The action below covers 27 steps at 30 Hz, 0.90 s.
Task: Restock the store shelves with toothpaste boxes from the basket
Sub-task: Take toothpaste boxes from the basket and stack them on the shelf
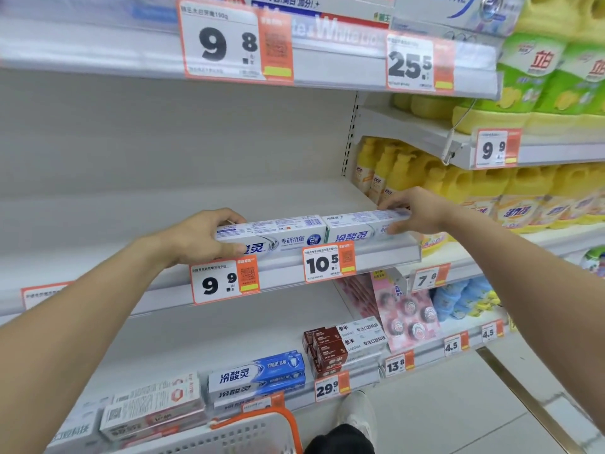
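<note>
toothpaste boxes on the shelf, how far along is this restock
Done: boxes already sit on the lower shelf. In hand: the left hand and right hand each grip a toothpaste box at the middle shelf edge. Left: that shelf is mostly bare; the basket's contents are hidden.

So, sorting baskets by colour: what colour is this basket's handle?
Orange, on a white basket; the handle shows at the bottom of the head view.

Middle shelf (98, 224): white, two white boxes (294, 232) end to end at front edge, just above 10.5 tag (327, 263); 9.9 tag (224, 281) to its left. Lower shelf (196, 335): blue boxes (258, 375) stacked, brown boxes (327, 350) right of them, white-red boxes (154, 407) left. Top shelf (98, 50): boxes blurred, 9.8 tag (229, 40) on rail. Right bay: yellow bottles (458, 181). Floor (442, 404): pale tiles; basket (255, 430) rim at bottom edge.
</note>
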Available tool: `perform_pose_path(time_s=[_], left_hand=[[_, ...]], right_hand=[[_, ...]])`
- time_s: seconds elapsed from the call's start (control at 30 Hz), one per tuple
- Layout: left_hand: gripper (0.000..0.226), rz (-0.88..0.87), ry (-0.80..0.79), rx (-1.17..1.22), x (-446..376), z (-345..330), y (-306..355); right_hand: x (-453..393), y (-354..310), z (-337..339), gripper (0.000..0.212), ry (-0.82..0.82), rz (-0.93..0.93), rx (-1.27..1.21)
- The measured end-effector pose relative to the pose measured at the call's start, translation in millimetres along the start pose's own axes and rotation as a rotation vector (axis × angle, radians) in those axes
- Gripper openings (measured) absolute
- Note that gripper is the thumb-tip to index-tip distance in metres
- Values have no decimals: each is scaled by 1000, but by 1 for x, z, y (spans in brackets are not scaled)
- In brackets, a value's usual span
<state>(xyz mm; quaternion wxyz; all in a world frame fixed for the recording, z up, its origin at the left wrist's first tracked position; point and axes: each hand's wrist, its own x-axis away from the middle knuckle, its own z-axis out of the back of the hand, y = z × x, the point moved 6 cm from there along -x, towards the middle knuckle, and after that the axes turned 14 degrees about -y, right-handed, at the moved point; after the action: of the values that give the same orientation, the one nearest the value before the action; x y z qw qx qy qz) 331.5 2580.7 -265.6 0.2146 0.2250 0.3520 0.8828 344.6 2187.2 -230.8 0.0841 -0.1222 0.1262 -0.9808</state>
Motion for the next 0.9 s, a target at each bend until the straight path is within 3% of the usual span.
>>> perform_pose_path(time_s=[0.2, 0.37, 0.9], left_hand=[[43, -64, 50, -80, -6, -12, 10], [46, -78, 64, -64, -5, -12, 9], [46, -36, 2, -101, -11, -7, 7]], right_hand=[[2, -22, 3, 62, -36, 61, -53], [-3, -22, -4, 51, -24, 74, -88], [4, -21, -15, 48, 55, 92, -92]])
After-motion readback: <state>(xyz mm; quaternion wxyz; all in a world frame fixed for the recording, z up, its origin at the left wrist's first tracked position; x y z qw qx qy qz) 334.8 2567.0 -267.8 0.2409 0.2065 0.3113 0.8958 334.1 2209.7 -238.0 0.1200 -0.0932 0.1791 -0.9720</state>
